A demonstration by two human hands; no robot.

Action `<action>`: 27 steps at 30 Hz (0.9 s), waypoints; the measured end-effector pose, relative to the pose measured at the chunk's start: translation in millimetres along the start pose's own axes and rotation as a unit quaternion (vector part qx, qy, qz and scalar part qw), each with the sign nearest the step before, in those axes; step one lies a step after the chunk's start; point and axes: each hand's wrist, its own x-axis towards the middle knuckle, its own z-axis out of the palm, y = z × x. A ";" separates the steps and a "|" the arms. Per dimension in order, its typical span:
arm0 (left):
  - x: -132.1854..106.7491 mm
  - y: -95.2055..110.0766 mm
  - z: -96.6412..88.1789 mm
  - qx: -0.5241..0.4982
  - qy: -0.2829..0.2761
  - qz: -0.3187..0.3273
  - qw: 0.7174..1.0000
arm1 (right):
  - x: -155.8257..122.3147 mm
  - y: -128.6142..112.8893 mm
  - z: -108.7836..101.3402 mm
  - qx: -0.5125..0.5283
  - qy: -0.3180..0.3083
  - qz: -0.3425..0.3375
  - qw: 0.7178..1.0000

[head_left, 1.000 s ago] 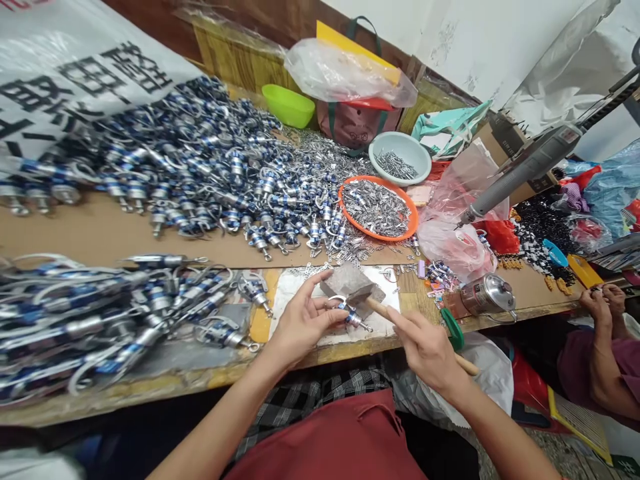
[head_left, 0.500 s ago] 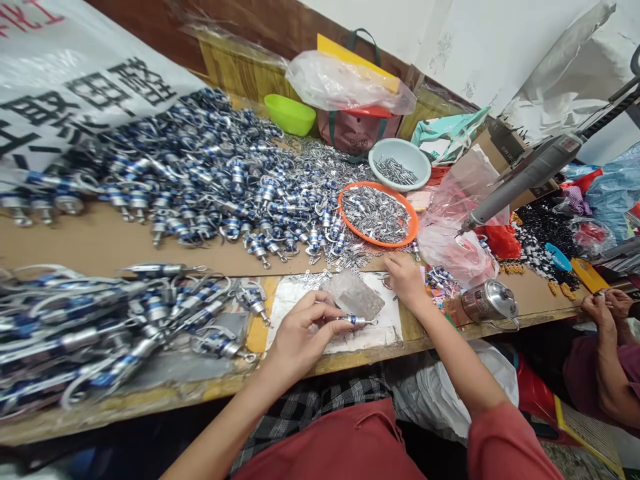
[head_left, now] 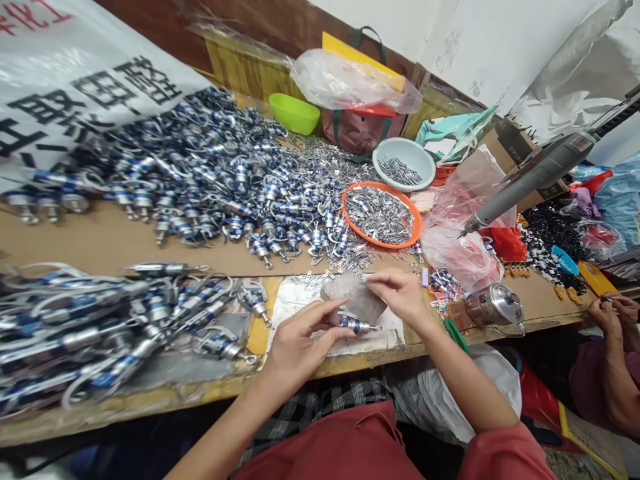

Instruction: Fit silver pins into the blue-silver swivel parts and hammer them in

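My left hand grips a small blue-and-silver metal piece between thumb and fingers. The piece lies sideways, its thin eyelet end pointing right; the left end is hidden by my fingers. Just behind it, a grey block rests on a white sheet. My right hand is over the block's right side, fingertips pinched together; whatever they hold, if anything, is too small to make out. Similar blue-and-silver pieces with curved arms form a large pile behind and a nearer heap at left.
Small flat metal parts fill an orange basket; a pale bowl holds metal pins. A hanging electric screwdriver slants down from the right. A metal cup stands near the table edge. Another person's hands are at far right.
My right hand has moved left from near the small metal parts to the block, close to my left hand. The left-hand fingers have shifted, showing more of the piece's blue body.
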 end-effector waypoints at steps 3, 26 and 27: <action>-0.8 0.2 1.0 -0.008 0.003 -0.015 1.000 | -21.9 -27.1 2.9 0.183 -0.005 -0.048 0.982; 3.7 37.7 -12.4 0.031 -0.022 -0.009 0.999 | -52.2 -19.8 -1.5 -0.053 0.068 -0.329 0.940; 3.4 37.3 -12.3 0.031 -0.018 -0.009 0.999 | -52.3 -20.4 -0.5 -0.044 0.076 -0.313 0.946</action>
